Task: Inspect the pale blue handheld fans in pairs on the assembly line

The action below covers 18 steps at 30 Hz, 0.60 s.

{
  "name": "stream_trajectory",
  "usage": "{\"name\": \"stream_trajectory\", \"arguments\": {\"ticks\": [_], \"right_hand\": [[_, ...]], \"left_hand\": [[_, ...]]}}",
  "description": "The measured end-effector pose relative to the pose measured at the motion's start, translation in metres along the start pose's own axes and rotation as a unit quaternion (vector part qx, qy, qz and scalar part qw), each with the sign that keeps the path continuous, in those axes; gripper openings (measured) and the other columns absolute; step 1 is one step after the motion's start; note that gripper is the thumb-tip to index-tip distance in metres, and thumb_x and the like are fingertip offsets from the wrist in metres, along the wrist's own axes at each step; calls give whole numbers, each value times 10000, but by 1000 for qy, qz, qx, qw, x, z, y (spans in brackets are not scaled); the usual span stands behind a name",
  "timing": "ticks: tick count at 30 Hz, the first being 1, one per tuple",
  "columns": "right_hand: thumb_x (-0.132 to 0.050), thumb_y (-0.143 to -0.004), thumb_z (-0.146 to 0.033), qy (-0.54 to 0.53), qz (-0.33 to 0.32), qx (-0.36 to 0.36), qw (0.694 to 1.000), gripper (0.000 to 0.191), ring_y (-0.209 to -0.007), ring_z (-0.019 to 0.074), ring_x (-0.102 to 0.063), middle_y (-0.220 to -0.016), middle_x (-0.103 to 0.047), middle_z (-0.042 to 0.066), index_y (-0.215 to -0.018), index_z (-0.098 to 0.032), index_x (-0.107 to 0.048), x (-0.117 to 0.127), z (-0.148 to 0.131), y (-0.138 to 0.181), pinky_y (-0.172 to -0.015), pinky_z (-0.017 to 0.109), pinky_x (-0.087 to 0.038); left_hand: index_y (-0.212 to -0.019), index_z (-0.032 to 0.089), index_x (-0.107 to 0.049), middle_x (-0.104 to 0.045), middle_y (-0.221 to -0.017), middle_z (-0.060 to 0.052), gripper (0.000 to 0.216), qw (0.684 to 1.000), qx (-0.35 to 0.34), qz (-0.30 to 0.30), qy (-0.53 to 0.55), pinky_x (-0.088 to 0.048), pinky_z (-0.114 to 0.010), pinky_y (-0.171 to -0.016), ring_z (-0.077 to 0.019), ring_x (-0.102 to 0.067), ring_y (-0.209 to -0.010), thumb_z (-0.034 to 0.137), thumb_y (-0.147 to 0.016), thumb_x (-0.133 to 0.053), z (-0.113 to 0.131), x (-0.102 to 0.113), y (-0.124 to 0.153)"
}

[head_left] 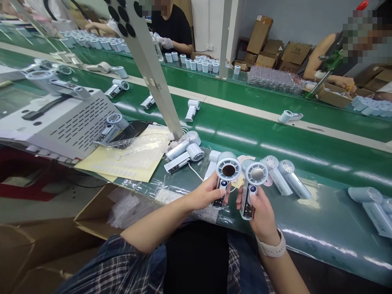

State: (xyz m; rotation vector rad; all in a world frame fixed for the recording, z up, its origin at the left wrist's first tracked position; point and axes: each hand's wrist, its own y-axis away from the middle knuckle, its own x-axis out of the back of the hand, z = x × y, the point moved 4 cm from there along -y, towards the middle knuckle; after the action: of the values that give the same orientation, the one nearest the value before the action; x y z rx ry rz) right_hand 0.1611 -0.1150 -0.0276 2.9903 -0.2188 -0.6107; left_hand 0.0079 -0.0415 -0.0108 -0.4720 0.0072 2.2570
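Note:
My left hand (pixel 211 192) is closed around the handle of a light blue handheld fan (pixel 228 167), its round head facing me and a small lit display on the handle. In my right hand (pixel 261 210) is a second handheld fan (pixel 256 173), held upright beside the first, its display also lit. Both thumbs rest on the handles just below the displays. Behind them, on the bench, lie two more fans (pixel 280 177) to the right. Another pair of fans (pixel 185 153) lies to the left, near a white cable (pixel 196 171).
A green conveyor (pixel 245 118) runs across, with scattered fans. At left stand a white perforated metal box (pixel 70 126) and a yellow sheet (pixel 128 159). A slanted metal post (pixel 153 69) rises ahead. Co-workers sit opposite, by rows of blue cups (pixel 202 65). More fans (pixel 373 206) lie at right.

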Motion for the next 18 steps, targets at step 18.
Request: {"name": "stream_trajectory", "arguments": {"ticks": [18], "right_hand": [[-642, -948, -401, -8, -39, 9, 999, 223, -672, 191, -630, -880, -702, 36, -1081, -224, -671, -3, -4, 5, -639, 346, -537]], "left_hand": [[-1054, 185, -478, -592, -824, 0, 327, 1000, 14, 16, 6, -489, -271, -639, -133, -596, -673, 394, -916, -688, 5, -2, 2]]}}
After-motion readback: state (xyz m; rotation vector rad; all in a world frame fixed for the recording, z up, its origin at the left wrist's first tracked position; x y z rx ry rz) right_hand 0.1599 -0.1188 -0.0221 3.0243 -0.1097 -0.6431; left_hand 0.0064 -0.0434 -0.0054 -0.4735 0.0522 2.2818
